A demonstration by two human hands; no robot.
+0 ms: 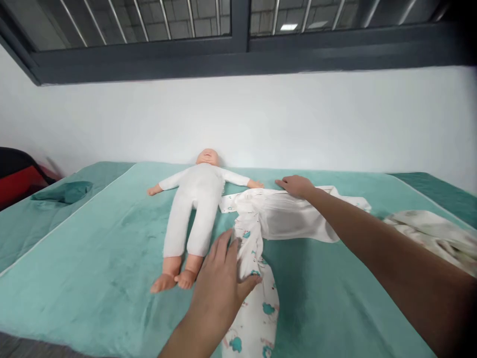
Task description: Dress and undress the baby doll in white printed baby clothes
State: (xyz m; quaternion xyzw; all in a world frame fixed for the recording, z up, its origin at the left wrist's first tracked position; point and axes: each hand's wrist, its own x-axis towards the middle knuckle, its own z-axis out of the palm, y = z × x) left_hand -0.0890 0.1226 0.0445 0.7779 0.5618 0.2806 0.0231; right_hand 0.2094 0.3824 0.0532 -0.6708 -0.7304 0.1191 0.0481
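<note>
A baby doll with a white cloth body lies on its back, arms spread out. To its right is a white baby garment with teal and pink prints, unfolded, with a plain white part reaching to the right. My left hand is over the garment's printed lower part, thumb and fingers apart, beside the doll's feet. Along the garment's top edge lies my right hand, its index finger stretched toward the doll's hand. Its other fingers are partly hidden.
A teal padded mat covers the surface. A crumpled pale cloth lies at the right. At the far left stands a red and black item. Behind the mat rises a white wall below a dark-framed window with bars.
</note>
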